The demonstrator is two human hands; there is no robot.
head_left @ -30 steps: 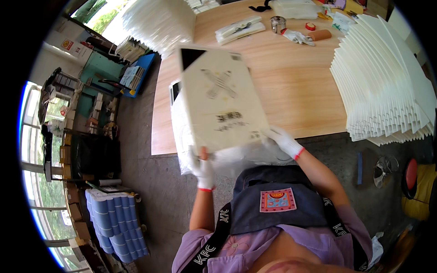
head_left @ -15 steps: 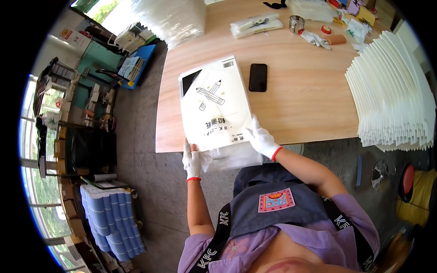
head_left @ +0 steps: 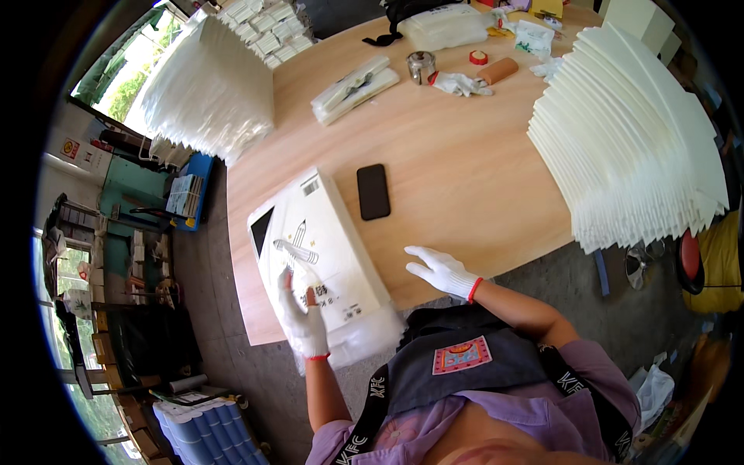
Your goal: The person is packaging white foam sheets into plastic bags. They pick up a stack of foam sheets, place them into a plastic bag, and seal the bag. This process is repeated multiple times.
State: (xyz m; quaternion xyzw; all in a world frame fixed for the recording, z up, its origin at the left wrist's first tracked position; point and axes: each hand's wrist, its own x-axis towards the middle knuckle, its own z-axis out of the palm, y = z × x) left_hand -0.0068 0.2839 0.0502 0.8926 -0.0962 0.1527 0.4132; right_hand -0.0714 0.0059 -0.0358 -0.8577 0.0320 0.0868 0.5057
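Observation:
A flat white box [head_left: 314, 244] with dark printed marks lies on the wooden table [head_left: 457, 163] at its near left corner, partly inside a clear plastic bag [head_left: 364, 341] that hangs over the edge. My left hand [head_left: 301, 314], in a white glove, rests flat on the box's near part. My right hand [head_left: 440, 270], also gloved, hovers with spread fingers over bare wood just right of the box and holds nothing. A black phone [head_left: 373, 191] lies beside the box's far right side.
A tall fanned stack of white sheets [head_left: 632, 147] fills the table's right side. Another white stack [head_left: 209, 89] overhangs the far left. A bagged flat pack [head_left: 354, 79], a metal tin [head_left: 419, 67], a loose glove [head_left: 457, 83] and tape rolls lie at the back. Blue cylinders [head_left: 201, 422] stand on the floor.
The box, held up a second ago, has come down flat on the table. My right hand has let go of it and moved right; my left hand now lies on top.

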